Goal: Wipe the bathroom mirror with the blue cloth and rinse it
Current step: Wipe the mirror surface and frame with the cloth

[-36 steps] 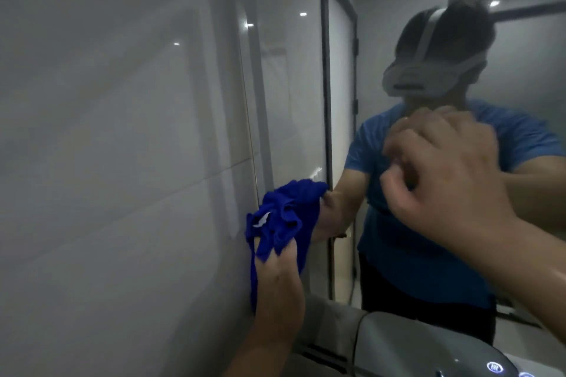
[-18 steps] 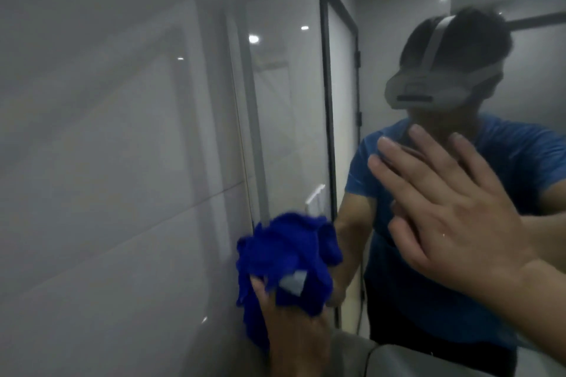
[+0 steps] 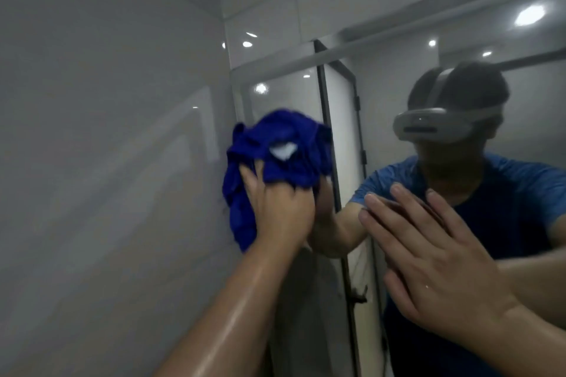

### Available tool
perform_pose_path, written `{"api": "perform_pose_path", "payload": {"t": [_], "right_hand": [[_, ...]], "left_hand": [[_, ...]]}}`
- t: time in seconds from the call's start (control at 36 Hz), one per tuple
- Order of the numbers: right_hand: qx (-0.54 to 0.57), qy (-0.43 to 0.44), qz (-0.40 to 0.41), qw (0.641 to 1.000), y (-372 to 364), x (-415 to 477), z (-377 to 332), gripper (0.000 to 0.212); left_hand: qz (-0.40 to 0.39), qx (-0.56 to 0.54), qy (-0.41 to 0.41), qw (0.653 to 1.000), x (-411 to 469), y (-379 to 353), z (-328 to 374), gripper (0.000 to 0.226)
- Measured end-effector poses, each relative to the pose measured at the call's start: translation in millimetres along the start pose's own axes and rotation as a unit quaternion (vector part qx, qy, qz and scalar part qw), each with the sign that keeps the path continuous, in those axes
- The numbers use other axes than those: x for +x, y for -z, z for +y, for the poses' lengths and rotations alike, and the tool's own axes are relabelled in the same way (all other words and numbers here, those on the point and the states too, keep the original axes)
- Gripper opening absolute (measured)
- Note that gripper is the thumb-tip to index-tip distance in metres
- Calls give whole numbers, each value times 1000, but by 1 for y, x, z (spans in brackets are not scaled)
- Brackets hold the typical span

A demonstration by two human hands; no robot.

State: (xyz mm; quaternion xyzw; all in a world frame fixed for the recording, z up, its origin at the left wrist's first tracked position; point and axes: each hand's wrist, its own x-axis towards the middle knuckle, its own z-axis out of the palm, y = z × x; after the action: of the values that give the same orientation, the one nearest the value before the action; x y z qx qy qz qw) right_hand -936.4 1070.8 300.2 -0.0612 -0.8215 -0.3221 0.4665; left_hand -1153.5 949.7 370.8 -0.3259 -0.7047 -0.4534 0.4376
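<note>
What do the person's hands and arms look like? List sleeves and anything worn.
Left hand and right hand: bare, no gloves. Forearms bare, glistening as if wet. The mirror reflection shows short blue T-shirt sleeves. A tiny glint on a right finger: ring or droplet, unclear.

You have 1 view, from the camera on your head: it faces forward at the mirror (image 3: 379, 131) from very near, angled toward its left edge, where the tiled wall (image 3: 107, 131) fills the left.
</note>
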Motion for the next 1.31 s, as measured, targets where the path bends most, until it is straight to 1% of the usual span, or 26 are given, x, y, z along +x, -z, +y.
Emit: {"api": "perform_pose_path", "payload": {"t": [0.06,0.11,0.19,0.22,0.31,0.36,0.44,0.47,0.53,0.56,0.58,0.64,0.69,0.72,0.75,0.81,0.86,0.92,0.94,1.0,1.06,1.11,1.17,1.22,1.28,1.31], "right_hand": [[2,-1,3,1000,-1,1,-1,80],[5,-2,2,1000,0,1,-1,80],[16,-3,-18,1000,5,2,0,81],[23,-4,-24,999,9,2,0,81],[70,-5,-29,997,21,2,3,80],[89,-10,-21,996,36,5,15,78],[61,-39,38,997,68,34,55,72],[49,-60,65,995,80,51,74,70],[18,-108,116,987,105,87,114,64],[7,-139,129,982,117,103,131,61],[4,-175,132,976,125,116,144,59],[7,-228,127,965,129,129,157,53],[-9,-228,125,966,121,129,158,51],[-15,-223,125,967,118,128,158,50],[-18,-222,126,967,116,127,158,50],[-14,-226,133,965,117,127,160,52],[-13,-224,144,964,116,126,161,56],[-35,-209,137,968,113,125,160,60],[-47,-202,129,970,112,125,161,61],[-59,-196,119,971,112,125,163,62],[-63,-198,118,971,111,126,164,61],[-59,-200,124,970,110,126,165,59],[-41,-203,142,968,110,126,165,56],[-2,-209,170,963,112,128,164,53],[32,-220,189,956,115,131,165,54],[36,-223,194,955,117,132,165,55]], "left_hand": [[21,-34,33,999,62,11,26,66],[5,0,37,999,107,29,54,63],[-28,19,21,999,122,31,60,59],[-22,32,11,999,120,33,59,60],[6,39,3,999,107,18,28,61],[-38,54,12,998,94,12,15,73],[-37,-26,26,999,41,4,3,67],[-59,-52,44,996,14,2,1,73],[-135,-47,72,987,-42,-8,4,77],[-166,-34,63,983,-64,-12,9,74],[-171,-23,39,984,-82,-18,15,75],[-216,37,-15,976,-113,-15,39,90],[-235,63,-99,965,-129,2,56,103],[-227,72,-148,960,-130,4,55,107],[-230,88,-172,954,-123,7,52,107],[-206,99,-208,951,-100,14,39,99],[-224,92,-216,946,-67,29,31,82],[-202,93,-195,955,-29,42,26,73],[-185,96,-163,964,-3,45,27,70],[-150,100,-48,982,54,41,32,66],[-98,73,35,992,101,40,50,70],[-72,8,121,990,122,41,81,71],[-79,-28,149,985,113,43,115,60],[-94,-4,85,992,89,43,141,53],[-104,51,-24,993,60,33,153,59],[-101,53,-68,991,45,27,159,64]]}}
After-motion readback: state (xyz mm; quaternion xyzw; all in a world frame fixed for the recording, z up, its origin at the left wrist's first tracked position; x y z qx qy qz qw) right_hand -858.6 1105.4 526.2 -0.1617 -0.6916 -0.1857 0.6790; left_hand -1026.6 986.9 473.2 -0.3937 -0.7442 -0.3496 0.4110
